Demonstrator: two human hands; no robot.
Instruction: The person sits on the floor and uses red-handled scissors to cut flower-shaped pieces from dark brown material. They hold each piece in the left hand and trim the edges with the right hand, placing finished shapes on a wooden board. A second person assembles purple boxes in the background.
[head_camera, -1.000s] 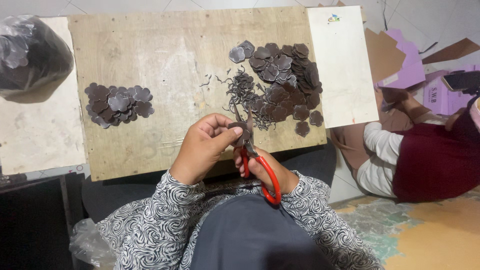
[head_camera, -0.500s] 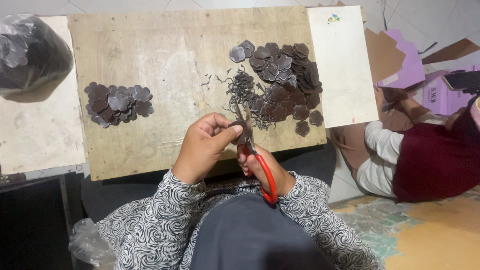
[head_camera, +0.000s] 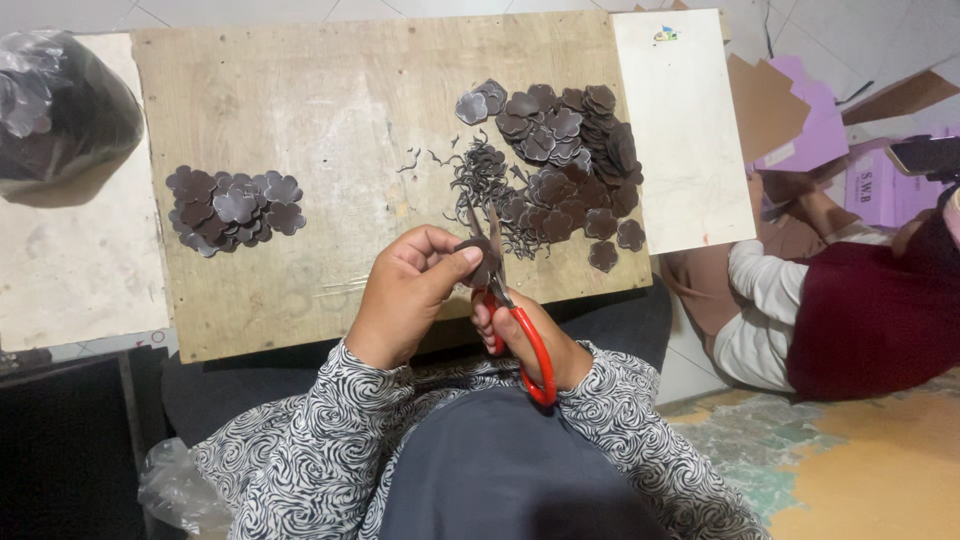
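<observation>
My left hand (head_camera: 410, 295) pinches a dark brown flower-shaped cutout (head_camera: 478, 262) just above the plywood board's (head_camera: 330, 130) near edge, steadying it between the blades. My right hand (head_camera: 530, 340) grips the red-handled scissors (head_camera: 515, 325), blades parted. Thin curled trimmings (head_camera: 475, 180) lie beside the untrimmed matte pile (head_camera: 570, 160).
</observation>
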